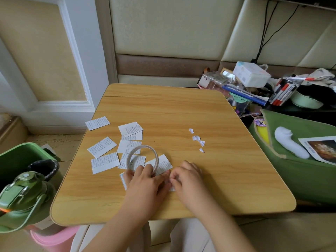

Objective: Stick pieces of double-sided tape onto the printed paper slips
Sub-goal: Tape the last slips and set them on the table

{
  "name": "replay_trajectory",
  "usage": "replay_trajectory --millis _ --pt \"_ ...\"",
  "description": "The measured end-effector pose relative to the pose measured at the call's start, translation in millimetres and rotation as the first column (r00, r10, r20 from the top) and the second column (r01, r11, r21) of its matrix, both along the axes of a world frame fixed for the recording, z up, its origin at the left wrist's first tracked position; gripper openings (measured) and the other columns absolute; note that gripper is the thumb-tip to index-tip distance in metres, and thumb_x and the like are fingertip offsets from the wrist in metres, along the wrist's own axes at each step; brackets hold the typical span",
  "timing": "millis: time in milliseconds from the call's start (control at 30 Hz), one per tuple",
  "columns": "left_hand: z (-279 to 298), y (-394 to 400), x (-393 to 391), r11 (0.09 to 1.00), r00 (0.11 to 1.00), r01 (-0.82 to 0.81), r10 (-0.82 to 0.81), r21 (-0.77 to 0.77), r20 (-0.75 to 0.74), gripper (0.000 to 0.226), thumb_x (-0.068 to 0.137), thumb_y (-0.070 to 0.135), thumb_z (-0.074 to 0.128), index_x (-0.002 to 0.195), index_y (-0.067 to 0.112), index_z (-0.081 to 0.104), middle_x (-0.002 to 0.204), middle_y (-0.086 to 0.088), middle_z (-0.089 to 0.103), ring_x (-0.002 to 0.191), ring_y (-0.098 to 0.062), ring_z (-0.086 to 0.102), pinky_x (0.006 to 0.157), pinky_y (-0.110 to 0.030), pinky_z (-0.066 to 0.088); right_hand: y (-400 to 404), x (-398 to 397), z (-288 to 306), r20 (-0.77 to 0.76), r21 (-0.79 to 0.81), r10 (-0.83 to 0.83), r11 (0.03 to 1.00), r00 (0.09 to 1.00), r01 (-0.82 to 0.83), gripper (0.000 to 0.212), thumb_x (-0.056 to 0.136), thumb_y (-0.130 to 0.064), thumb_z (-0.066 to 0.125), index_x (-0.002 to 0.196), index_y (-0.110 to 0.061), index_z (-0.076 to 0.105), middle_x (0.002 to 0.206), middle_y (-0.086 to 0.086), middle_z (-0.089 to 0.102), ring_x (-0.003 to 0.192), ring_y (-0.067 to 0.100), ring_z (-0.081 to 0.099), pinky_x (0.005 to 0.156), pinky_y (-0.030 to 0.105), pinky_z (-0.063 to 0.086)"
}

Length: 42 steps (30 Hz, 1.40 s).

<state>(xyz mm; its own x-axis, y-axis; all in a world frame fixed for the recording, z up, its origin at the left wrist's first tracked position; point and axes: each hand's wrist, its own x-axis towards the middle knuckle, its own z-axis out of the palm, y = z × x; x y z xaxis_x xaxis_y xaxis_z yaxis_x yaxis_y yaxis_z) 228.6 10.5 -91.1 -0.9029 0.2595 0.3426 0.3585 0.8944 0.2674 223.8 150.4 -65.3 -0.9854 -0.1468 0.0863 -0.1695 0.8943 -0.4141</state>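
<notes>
Risk of crooked sticking. Left hand (145,180) curled round tape roll (142,158), propped on edge on the tabletop (181,110); right hand (187,179) pinching at something small, likely tape end, over a printed slip (161,165). Could wrinkle, grab fingertips, or lift the light slip. Other paper slips (101,147) scattered left; backing scraps (197,140) well apart.

We see the printed paper slips (101,147) scattered over the left half of the table (181,110), with the tape roll (142,158) standing on edge among the nearest ones, held by the left hand (145,180). The right hand (189,180) sits just right of it at the near edge, fingertips meeting over a slip. Small paper scraps (197,140) lie right of centre; a bin (21,157) stands left of the table, a cushion (291,160) right.
</notes>
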Motion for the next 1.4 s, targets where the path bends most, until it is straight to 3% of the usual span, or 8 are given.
replay_trajectory --millis 500,667,767,867,1033,1133,1200,1400 --pt "-3.7 0.3 -1.5 1.0 1.0 -0.004 0.004 -0.006 -0.025 0.036 0.078 0.052 0.043 0.095 0.04 0.073 0.068 0.005 0.043 0.062 -0.02 0.05 0.066 -0.033 0.017 4.5 1.7 1.5 0.043 -0.004 -0.014 1.0 0.999 0.015 0.007 0.091 -0.024 0.057 0.087 -0.026 0.063 0.08 -0.017 0.034 0.109 0.016 0.045 0.079 0.026 0.019" --pt "-6.5 0.3 -1.4 1.0 0.999 -0.017 0.016 -0.022 -0.045 0.039 0.077 0.051 0.042 0.096 0.039 0.073 0.069 0.005 0.045 0.064 -0.02 0.053 0.068 -0.034 0.02 35.9 2.5 10.0 0.116 0.05 -0.137 0.99 0.984 0.132 0.027 0.091 -0.026 0.058 0.069 -0.036 0.046 0.078 -0.017 0.035 0.109 0.013 0.046 0.09 0.028 0.027" --pt "-5.4 -0.5 -1.2 0.999 0.999 -0.024 0.022 -0.033 -0.046 0.039 0.076 0.051 0.042 0.097 0.04 0.072 0.07 0.006 0.045 0.065 -0.019 0.053 0.069 -0.034 0.02 39.5 7.6 6.6 0.033 0.053 -0.154 0.987 0.988 0.152 0.017 0.088 -0.022 0.063 0.073 -0.026 0.055 0.078 -0.015 0.037 0.099 0.016 0.049 0.082 0.03 0.028" --pt "-2.8 0.2 -1.8 1.0 0.999 -0.012 0.011 -0.028 -0.045 0.039 0.076 0.05 0.043 0.1 0.041 0.072 0.07 0.005 0.045 0.064 -0.02 0.053 0.068 -0.034 0.021 35.5 18.2 -2.3 -0.134 -0.175 -0.137 0.978 0.982 0.112 0.016 0.081 -0.008 0.069 0.073 -0.019 0.06 0.076 -0.019 0.044 0.079 0.013 0.052 0.075 0.033 0.039" --pt "5.6 -1.7 -2.9 0.995 0.991 0.069 -0.077 -0.074 -0.113 0.039 0.065 0.044 0.068 0.104 0.036 0.072 0.07 0.005 0.044 0.064 -0.019 0.052 0.068 -0.035 0.021 29.1 18.7 13.1 -0.296 -0.322 -0.09 0.947 0.951 -0.011 0.016 0.086 -0.013 0.058 0.092 -0.028 0.058 0.087 -0.021 0.049 0.079 -0.005 0.049 0.07 0.016 0.038" --pt "11.4 -4.4 -4.8 0.983 0.983 0.148 -0.158 -0.109 -0.089 0.06 0.049 0.035 0.087 0.106 0.036 0.069 0.071 0.003 0.045 0.065 -0.02 0.052 0.068 -0.035 0.021 25.1 12.7 25.8 -0.256 -0.265 0.086 0.952 0.963 -0.156 0.053 0.089 -0.003 0.052 0.128 -0.038 0.051 0.106 -0.019 0.046 0.09 -0.008 0.049 0.08 0.007 0.038" --pt "14.3 -5.1 -4.8 0.97 0.966 0.201 -0.22 -0.14 -0.139 0.059 0.055 0.029 0.081 0.111 0.035 0.066 0.072 0.002 0.045 0.066 -0.02 0.049 0.069 -0.035 0.022 20.7 8.5 29.2 -0.283 -0.14 0.197 0.96 0.939 -0.243 0.061 0.087 0.006 0.05 0.128 -0.038 0.05 0.116 -0.014 0.043 0.093 0.001 0.05 0.085 0.015 0.043" --pt "24.5 -9.6 1.2 0.958 0.892 0.269 -0.286 -0.096 -0.35 0.034 0.08 0.015 0.053 0.11 0.026 0.062 0.074 0.0 0.049 0.065 -0.021 0.045 0.071 -0.035 0.026 15.8 -3.4 32.0 -0.306 0.004 0.282 0.955 0.909 -0.295 0.025 0.082 -0.002 0.051 0.096 -0.017 0.065 0.116 -0.013 0.043 0.091 0.009 0.051 0.077 0.026 0.047"
